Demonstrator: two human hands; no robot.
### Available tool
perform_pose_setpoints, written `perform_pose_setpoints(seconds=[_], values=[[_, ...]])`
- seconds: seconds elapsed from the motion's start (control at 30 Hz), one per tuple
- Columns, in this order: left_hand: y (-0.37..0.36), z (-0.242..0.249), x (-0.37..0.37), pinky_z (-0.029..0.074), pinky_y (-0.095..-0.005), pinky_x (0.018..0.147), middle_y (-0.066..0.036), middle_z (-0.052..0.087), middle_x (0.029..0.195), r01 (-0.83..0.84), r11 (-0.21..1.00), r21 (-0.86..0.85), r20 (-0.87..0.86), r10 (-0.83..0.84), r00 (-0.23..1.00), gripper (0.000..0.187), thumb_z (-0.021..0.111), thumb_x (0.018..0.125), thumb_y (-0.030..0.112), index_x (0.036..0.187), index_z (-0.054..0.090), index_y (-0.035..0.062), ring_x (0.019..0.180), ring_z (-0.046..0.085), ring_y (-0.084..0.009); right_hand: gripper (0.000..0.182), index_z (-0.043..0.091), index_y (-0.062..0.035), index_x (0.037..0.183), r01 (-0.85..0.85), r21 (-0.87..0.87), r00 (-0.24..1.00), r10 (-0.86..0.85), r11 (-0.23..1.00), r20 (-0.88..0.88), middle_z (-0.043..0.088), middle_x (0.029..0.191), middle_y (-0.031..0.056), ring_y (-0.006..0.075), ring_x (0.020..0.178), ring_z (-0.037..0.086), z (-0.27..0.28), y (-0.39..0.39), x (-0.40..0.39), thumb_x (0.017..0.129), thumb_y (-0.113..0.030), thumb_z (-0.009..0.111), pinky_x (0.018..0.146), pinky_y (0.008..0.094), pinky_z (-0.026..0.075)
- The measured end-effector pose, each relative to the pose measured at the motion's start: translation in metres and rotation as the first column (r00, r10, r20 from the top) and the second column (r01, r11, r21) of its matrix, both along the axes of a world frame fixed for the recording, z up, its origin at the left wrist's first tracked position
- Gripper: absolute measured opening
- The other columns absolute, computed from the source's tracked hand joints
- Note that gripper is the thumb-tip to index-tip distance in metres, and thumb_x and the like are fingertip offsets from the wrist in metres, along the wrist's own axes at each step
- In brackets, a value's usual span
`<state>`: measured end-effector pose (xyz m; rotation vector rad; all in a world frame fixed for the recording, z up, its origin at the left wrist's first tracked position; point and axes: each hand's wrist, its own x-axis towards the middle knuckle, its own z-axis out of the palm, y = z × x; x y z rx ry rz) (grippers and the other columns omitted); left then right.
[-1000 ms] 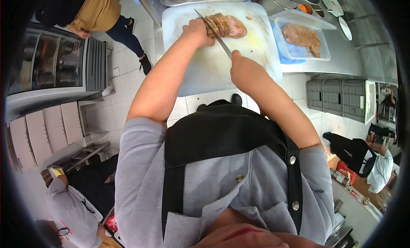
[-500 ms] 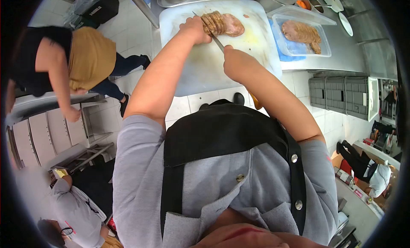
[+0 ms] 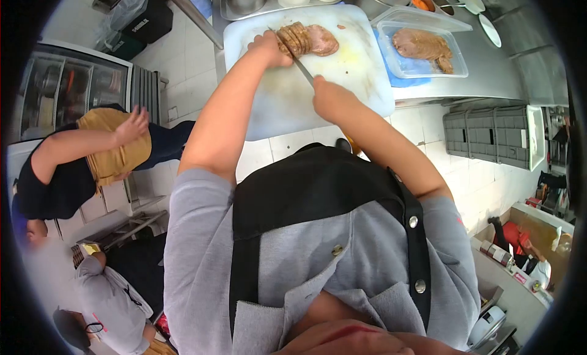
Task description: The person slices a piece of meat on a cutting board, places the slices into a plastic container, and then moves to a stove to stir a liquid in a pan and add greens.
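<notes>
Browned sliced meat (image 3: 295, 39) is pinched by the left hand (image 3: 269, 50), beside the right hand (image 3: 333, 100) wrapped round a steel-bladed knife (image 3: 304, 71).

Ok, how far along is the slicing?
Looks done: much of the meat on the cutting board stands in slices, and the portion in the container looks sliced. In hand: the right hand has the knife at the meat, the left hand steadying it. Left, probably: any uncut part under that hand, hidden, and boxing these slices.
</notes>
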<state>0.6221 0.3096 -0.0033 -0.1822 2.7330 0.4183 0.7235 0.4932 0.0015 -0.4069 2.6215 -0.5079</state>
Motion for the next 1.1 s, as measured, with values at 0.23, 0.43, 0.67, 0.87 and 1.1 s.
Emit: perform_pose_setpoints(seconds=[0.23, 0.43, 0.67, 0.87, 1.1], values=[[-0.005, -0.012, 0.013, 0.042, -0.0385, 0.101, -0.023, 0.052, 0.125, -0.013, 0.999, 0.05, -0.17, 0.021, 0.985, 0.102, 0.084, 0.052, 0.047, 0.132, 0.04, 0.0002, 0.118, 0.051, -0.0358, 0.016, 0.045, -0.0014, 0.097, 0.068, -0.109, 0.994, -0.076, 0.992, -0.073, 0.063, 0.078, 0.0241, 0.0436, 0.075, 0.061, 0.033, 0.07, 0.049, 0.089, -0.015, 0.048, 0.067, 0.0537, 0.046], [-0.027, -0.014, 0.006, 0.038, -0.0377, 0.105, -0.023, 0.047, 0.133, 0.139, 0.96, 0.245, -0.128, -0.11, 0.986, 0.113, 0.087, 0.05, 0.043, 0.139, 0.032, 0.0001, 0.126, 0.045, -0.0329, 0.019, 0.049, -0.0099, 0.098, 0.03, -0.074, 0.921, -0.056, 0.997, -0.385, 0.061, 0.08, 0.0164, 0.039, 0.069, 0.061, 0.028, 0.132, 0.055, 0.088, -0.024, 0.056, 0.062, 0.0496, 0.048], [-0.04, 0.005, 0.001, 0.038, -0.0326, 0.103, -0.021, 0.051, 0.13, 0.195, 0.893, 0.407, -0.037, -0.197, 0.98, 0.11, 0.089, 0.056, 0.032, 0.141, 0.028, -0.0028, 0.12, 0.051, -0.029, 0.038, 0.052, -0.0122, 0.098, -0.173, 0.01, 0.834, 0.152, 0.985, -0.53, 0.055, 0.085, 0.0099, 0.0314, 0.071, 0.062, 0.003, 0.135, 0.047, 0.074, -0.032, 0.074, 0.061, 0.0429, 0.049], [-0.032, 0.007, 0.001, 0.038, -0.0351, 0.104, -0.024, 0.049, 0.132, 0.185, 0.9, 0.395, -0.032, -0.188, 0.982, 0.115, 0.088, 0.054, 0.04, 0.142, 0.027, -0.0029, 0.123, 0.049, -0.0327, 0.046, 0.053, -0.0113, 0.106, -0.23, -0.09, 0.865, 0.161, 0.969, -0.475, 0.053, 0.096, 0.0115, 0.0317, 0.086, 0.06, -0.022, 0.098, 0.017, 0.073, -0.034, 0.075, 0.078, 0.0428, 0.045], [-0.007, 0.02, 0.004, 0.034, -0.0407, 0.107, -0.024, 0.047, 0.136, 0.213, 0.971, 0.109, -0.08, -0.205, 0.976, 0.116, 0.085, 0.058, 0.045, 0.147, 0.022, 0.004, 0.128, 0.042, -0.039, 0.036, 0.054, -0.0052, 0.106, -0.188, -0.231, 0.82, 0.023, 0.955, -0.571, 0.057, 0.105, 0.014, 0.0359, 0.098, 0.056, -0.014, 0.072, -0.035, 0.081, -0.029, 0.066, 0.083, 0.0451, 0.044]])
